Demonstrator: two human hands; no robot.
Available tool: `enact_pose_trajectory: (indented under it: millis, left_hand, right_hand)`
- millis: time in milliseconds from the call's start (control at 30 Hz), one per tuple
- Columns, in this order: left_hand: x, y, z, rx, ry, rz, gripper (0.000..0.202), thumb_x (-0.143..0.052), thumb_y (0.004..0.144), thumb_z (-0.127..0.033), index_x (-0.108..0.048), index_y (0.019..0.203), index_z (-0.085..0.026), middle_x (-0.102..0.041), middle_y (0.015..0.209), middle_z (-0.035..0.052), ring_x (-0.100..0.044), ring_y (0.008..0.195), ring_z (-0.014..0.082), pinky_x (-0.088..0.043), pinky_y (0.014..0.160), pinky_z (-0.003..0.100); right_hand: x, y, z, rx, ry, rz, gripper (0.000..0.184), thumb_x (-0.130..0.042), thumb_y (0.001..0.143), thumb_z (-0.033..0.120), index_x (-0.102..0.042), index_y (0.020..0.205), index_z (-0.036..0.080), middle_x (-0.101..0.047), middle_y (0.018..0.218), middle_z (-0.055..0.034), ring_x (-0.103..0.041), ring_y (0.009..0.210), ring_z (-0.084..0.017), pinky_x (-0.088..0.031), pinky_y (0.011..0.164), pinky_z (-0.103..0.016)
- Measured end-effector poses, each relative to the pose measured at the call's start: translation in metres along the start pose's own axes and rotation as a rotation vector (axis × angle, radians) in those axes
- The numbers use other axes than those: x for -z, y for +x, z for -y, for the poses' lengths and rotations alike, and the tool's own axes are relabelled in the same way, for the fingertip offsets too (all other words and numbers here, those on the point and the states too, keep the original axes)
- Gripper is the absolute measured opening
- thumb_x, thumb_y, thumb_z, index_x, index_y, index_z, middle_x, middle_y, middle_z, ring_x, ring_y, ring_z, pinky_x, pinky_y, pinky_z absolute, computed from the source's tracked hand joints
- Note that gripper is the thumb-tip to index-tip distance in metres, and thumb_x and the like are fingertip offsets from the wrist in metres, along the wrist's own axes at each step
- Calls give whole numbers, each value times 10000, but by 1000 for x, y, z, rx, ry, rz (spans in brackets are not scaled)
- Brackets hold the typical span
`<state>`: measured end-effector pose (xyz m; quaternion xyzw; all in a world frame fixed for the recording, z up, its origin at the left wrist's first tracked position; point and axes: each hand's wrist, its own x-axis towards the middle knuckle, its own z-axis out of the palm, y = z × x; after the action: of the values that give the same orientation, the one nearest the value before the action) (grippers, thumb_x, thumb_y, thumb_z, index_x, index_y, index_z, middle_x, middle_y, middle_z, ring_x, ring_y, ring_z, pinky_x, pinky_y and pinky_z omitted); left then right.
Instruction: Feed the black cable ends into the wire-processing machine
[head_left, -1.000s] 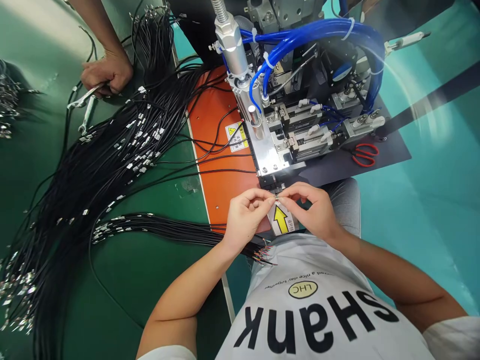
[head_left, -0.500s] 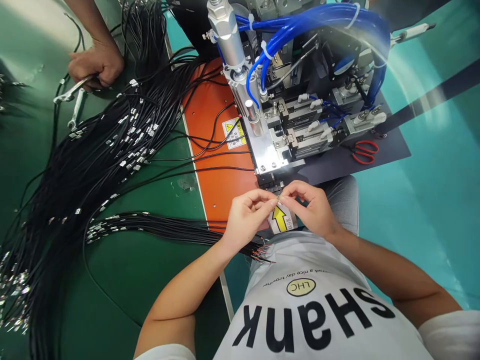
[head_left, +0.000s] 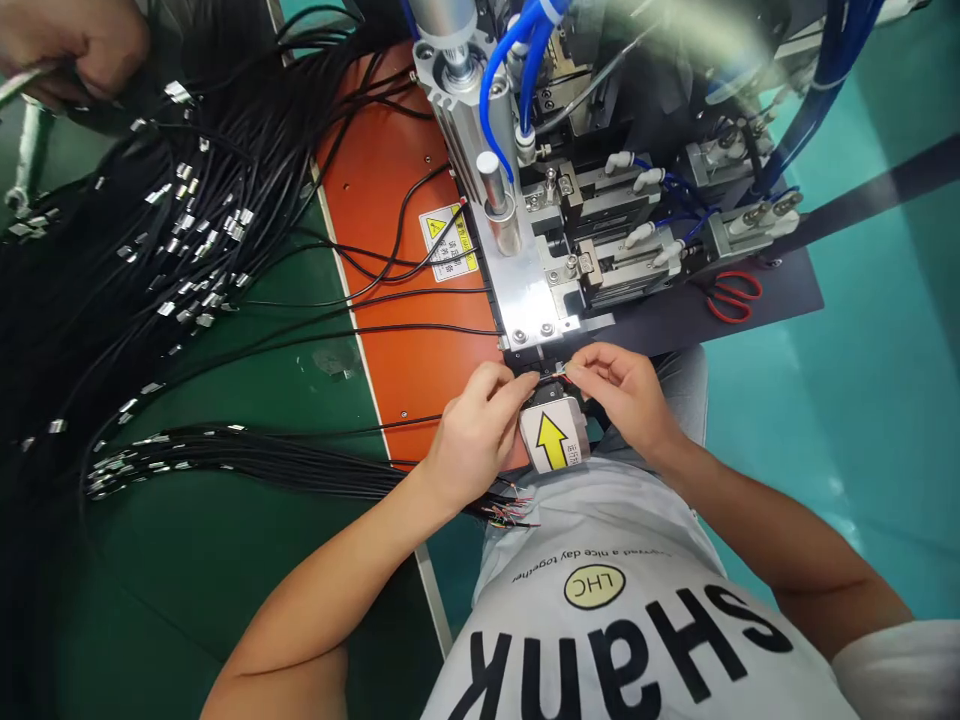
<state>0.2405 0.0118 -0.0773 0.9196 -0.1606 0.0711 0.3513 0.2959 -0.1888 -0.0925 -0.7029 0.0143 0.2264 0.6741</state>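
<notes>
My left hand (head_left: 480,435) pinches a thin black cable (head_left: 549,376) between thumb and forefinger, close to the front of the machine. At the cable's end, thin coloured wires show, and my right hand (head_left: 626,400) has its fingertips closed on them. Both hands are just above a pale block with a yellow arrow label (head_left: 553,440). Below my left wrist lie the stripped ends of a cable bundle (head_left: 300,465), with red and other coloured wires exposed.
The machine (head_left: 517,290) with blue air hoses stands ahead on an orange plate (head_left: 427,370). A large heap of black cables (head_left: 150,290) with metallic ends covers the green table at left. Another person's hand (head_left: 82,45) holds a wrench there. Red-handled scissors (head_left: 735,297) lie right.
My fingertips have moved apart, exposing the cable and coloured wires between them. The view has shifted, and the other person's hand now sits nearer the upper left corner.
</notes>
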Motion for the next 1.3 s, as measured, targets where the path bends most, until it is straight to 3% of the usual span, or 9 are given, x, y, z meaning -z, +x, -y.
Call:
enact_pose_trajectory:
  millis: [300,667,1300]
  left_hand:
    - [-8,4,10,6,62,39,329,-465,940,-117,-576,1237,-205,-550,978,77,-598,940,177,-561,789,306]
    - [-6,9,11,-38,147,70,344,-403,947,-123,-609,1208,-209,-583,953,86,-601,852,166,-521,655,256]
    - [-8,8,10,-42,189,89,334,-415,944,-119,-612,1207,-177,-575,958,98,-609,905,187,-517,684,266]
  right_hand:
    - [2,13,-6,-93,43,-7,190,-744,786,351,-660,775,181,-634,695,6,-544,602,-111,-439,581,-260]
    - [3,15,-4,-107,45,2,194,-738,795,355,-649,775,184,-622,686,11,-549,616,-112,-450,600,-263]
    - [2,13,-7,-77,26,-6,149,-718,819,314,-653,808,180,-644,750,-3,-571,674,-118,-464,655,-271]
